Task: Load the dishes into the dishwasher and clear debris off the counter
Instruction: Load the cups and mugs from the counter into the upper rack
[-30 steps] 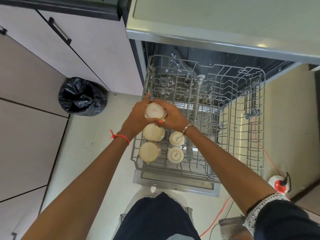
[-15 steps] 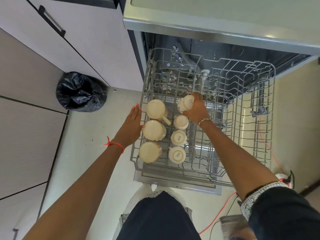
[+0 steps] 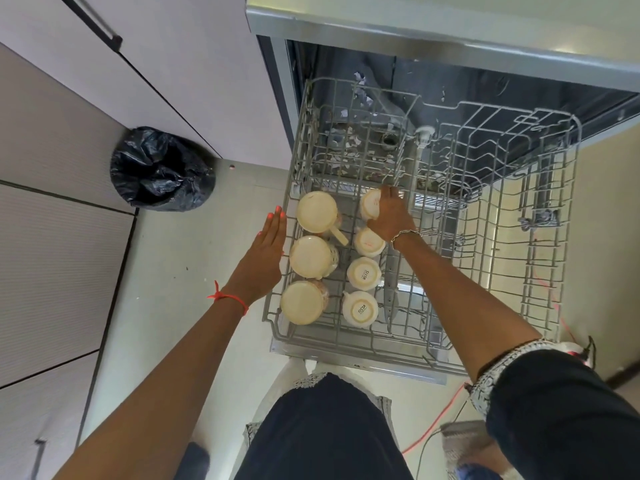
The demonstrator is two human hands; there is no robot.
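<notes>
Your right hand (image 3: 389,216) curls round a small cup (image 3: 370,203) at the far end of the rack's (image 3: 346,337) second row, behind three upturned cups (image 3: 363,273). Your left hand (image 3: 266,251) is flat and empty by the rack's left rim. The rack's right half is open. Compared with half a second ago, the cup sits lower.

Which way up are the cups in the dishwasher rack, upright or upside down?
Upside down: the cups in the rack show their flat bases upward, two with printed marks.

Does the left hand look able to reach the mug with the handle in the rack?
Probably yes. The left hand is open beside the rack, close to that mug, and nothing covers it from above.
</notes>
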